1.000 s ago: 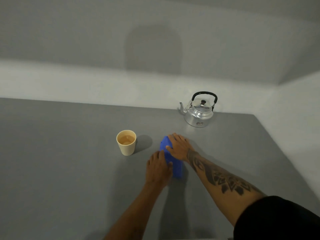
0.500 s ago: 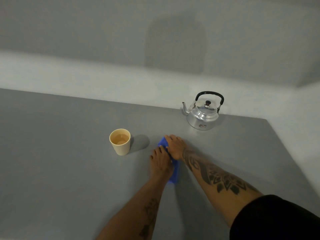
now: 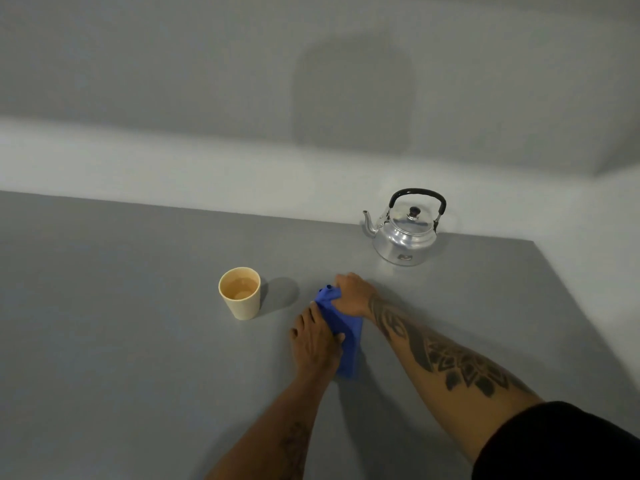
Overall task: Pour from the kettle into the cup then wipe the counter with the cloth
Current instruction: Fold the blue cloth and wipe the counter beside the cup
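Observation:
A folded blue cloth (image 3: pixel 349 344) lies on the grey counter (image 3: pixel 138 341) in the middle of the view. My left hand (image 3: pixel 317 341) presses on its near left part. My right hand (image 3: pixel 351 294) grips the bunched far end of the cloth. To the left stands a cream cup (image 3: pixel 239 293), upright, with brownish liquid inside. A shiny metal kettle (image 3: pixel 406 233) with a black handle sits upright at the back right, spout pointing left, a short way beyond my right hand.
A pale wall (image 3: pixel 242 168) runs along the back of the counter and turns at the right corner. The counter's right edge (image 3: pixel 571 292) slants toward me. Bare grey surface extends left of the cup and in front of my arms.
My right hand has gone from lying flat on the cloth to bunching its far end. My left hand has shifted slightly along the cloth. Cup and kettle stay put; the camera moved.

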Motion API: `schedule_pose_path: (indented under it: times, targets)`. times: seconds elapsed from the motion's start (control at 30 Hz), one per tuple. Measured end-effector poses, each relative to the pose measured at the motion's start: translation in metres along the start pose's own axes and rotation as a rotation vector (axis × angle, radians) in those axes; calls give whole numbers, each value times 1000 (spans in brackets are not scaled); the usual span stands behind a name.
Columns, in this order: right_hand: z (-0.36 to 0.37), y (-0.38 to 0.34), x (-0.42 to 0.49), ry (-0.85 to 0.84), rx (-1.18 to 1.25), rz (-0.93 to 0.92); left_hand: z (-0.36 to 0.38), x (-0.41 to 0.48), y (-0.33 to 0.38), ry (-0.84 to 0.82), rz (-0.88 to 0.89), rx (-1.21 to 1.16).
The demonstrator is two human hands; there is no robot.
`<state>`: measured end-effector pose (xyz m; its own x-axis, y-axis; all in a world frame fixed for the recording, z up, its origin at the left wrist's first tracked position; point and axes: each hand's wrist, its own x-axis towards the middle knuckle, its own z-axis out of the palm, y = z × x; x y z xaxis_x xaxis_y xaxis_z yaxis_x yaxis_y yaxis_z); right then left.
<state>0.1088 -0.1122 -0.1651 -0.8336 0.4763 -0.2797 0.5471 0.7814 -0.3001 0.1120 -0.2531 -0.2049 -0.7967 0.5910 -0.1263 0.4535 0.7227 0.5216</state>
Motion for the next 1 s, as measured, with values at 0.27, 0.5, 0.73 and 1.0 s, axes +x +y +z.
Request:
schedule_pose_path:
  times: [0.27,0.5,0.73,1.0]
  targets:
    - [-57,-44,-27,-34,-13,-122,-24,-8,-20,-46,-113,-309]
    - [-105,-106,-56,106,4,-169,-84,-23,-41,-91,-51,-736]
    - [-123,-201,-72,198,57,-279,-167,-47,-99,-33,-116,-979]
    - [-72,-319,-74,171,71,-341,-230,-76,-206,109,-286,-985]
